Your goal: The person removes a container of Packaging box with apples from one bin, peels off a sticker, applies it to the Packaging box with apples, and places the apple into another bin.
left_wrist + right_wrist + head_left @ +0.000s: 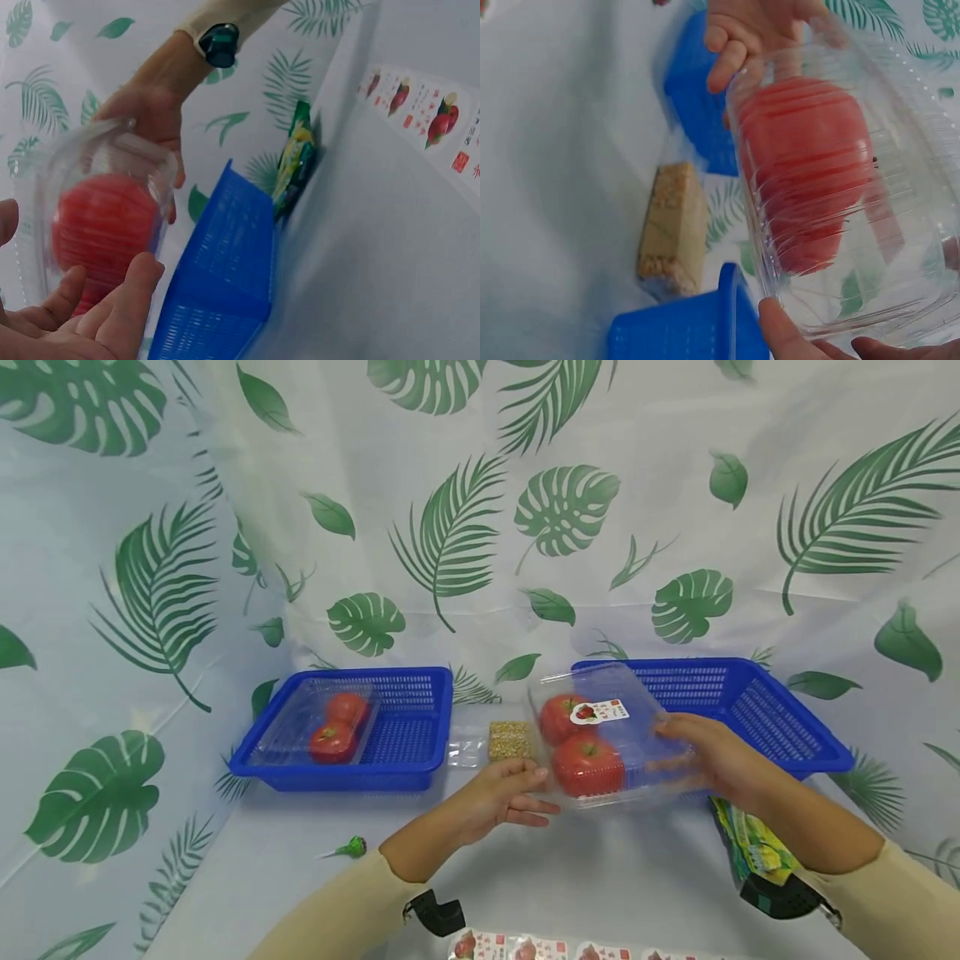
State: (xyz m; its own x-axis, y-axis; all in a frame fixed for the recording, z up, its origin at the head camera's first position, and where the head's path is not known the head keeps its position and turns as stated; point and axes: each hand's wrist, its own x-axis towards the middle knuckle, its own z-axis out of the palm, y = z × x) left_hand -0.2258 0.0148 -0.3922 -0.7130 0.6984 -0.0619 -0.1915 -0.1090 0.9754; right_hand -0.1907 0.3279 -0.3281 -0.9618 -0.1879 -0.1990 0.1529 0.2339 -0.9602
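Tilted in the air in the head view is a clear plastic clamshell box (637,777) with two red tomatoes (588,764) and a printed label on its lid. My right hand (712,756) grips its right side, thumb on top, fingers showing through the plastic underneath. At the box's left side is my left hand (498,797), its loosely extended fingers right at the edge. The right wrist view shows the ridged side of the box (885,292) and the left hand (757,34) beyond it.
A blue basket (341,781) at left holds another tomato box (285,727); a second blue basket (787,714) stands at right. Between them lies a bagged grain block (510,741). A lollipop (354,847), a green-yellow packet (761,847) and a label strip (540,948) lie on the table.
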